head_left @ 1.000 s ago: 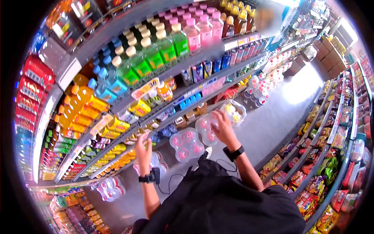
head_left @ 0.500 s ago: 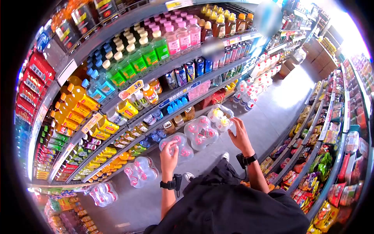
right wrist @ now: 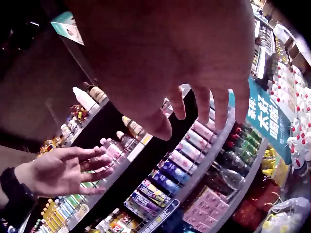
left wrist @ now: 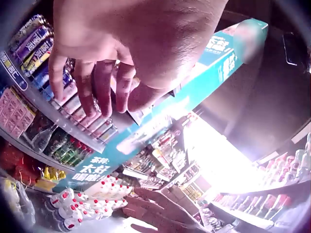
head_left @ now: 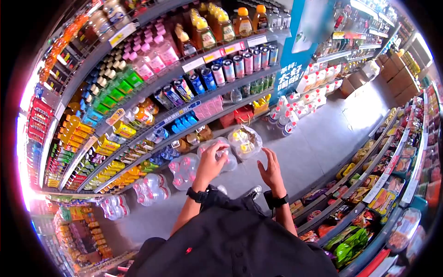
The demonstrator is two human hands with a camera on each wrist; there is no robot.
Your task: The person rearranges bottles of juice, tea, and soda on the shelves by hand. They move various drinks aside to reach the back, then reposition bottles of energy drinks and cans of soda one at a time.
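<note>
My left hand [head_left: 212,162] hangs in front of my body with loosely bent fingers and nothing in its grasp. In the head view it overlaps a shrink-wrapped pack of clear bottles [head_left: 229,161] on the floor. To its right, my right hand [head_left: 272,171] is held up with fingers spread, also holding nothing. A clear bag-wrapped pack with yellow caps [head_left: 245,142] lies on the floor just beyond the right hand. In the left wrist view the left hand's fingers [left wrist: 92,87] point downward, apart from the shelf behind. The right wrist view shows both hands unloaded.
Shelves of drinks run along the left, with cans [head_left: 228,71] and pink-capped bottles [head_left: 161,51]. More wrapped bottle packs [head_left: 152,189] line the floor beside them. White jugs with red caps [head_left: 284,117] stand farther along. Snack shelves [head_left: 369,184] edge the aisle's right side.
The view has moved forward and right along the drink shelves, so the floor packs now sit farther left. Both hands stay raised and unloaded; the left has come closer to the right.
</note>
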